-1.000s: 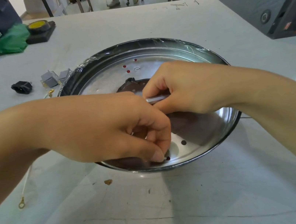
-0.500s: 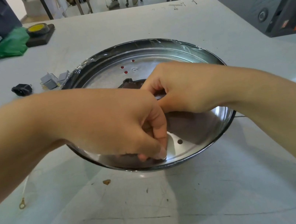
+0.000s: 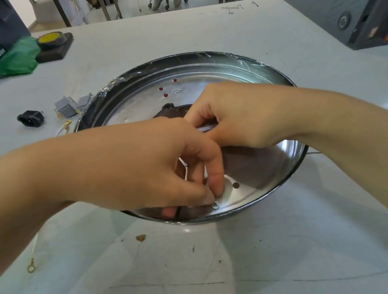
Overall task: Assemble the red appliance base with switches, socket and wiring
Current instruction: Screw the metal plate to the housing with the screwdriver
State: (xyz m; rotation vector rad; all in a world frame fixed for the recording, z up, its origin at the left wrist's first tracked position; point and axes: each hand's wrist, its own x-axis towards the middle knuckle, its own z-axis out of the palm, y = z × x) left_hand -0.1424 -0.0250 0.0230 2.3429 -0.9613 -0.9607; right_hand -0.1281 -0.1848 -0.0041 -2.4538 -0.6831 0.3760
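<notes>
Shiny metal base [image 3: 239, 68] resting on the grey surface [image 3: 207, 271]; left hand [image 3: 140, 165] with fingertips pinched together beside a small screw [image 3: 215, 205] near the front rim; right hand [image 3: 241, 116] clamped on a thin metal rod [image 3: 206, 127]; black socket [image 3: 31, 118] and grey switches [image 3: 72, 105] lying left of the base
</notes>
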